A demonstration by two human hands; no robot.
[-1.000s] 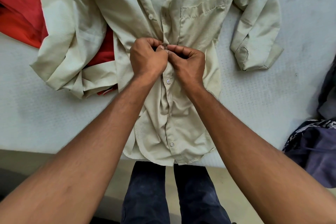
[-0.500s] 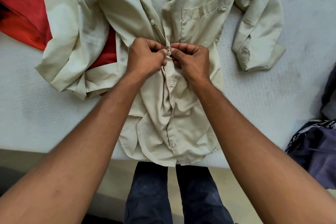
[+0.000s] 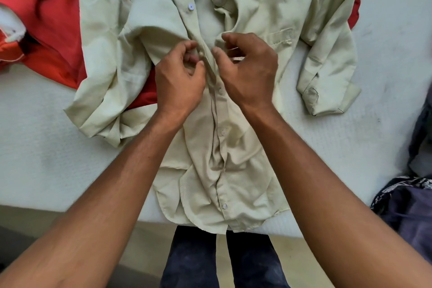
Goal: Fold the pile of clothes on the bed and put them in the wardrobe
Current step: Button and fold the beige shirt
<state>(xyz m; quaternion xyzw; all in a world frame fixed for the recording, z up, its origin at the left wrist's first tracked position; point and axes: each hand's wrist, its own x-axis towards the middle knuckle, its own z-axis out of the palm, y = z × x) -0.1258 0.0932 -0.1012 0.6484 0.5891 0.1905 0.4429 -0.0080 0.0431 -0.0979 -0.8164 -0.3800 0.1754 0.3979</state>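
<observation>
Two hands, half a second ago knuckle to knuckle at a lower button, now stand parted and higher up the shirt [image 3: 233,159] front, toward the collar.

1. Left hand [image 3: 180,77]: fingers curled, thumb and fingertips pinching the shirt's left front edge just beside a small button.
2. Right hand [image 3: 250,70]: fingers curled, thumb tip on the right front edge. Cannot tell whether it grips cloth. A narrow strip of placket shows between the two thumbs.
3. Shirt: flat on the bed [image 3: 46,147], front up, buttoned below the hands and open above them, with one button [image 3: 191,6] loose near the collar. Hem hangs just over the bed's near edge, above the person's trousers [image 3: 194,259].
4. Red garment [image 3: 46,18]: far-left of the bed, partly under the shirt's left sleeve.
5. Dark clothes [image 3: 409,213]: at the bed's right edge, well apart from the shirt.
6. Bare bed: near-left of the shirt, and right of the folded right sleeve.
</observation>
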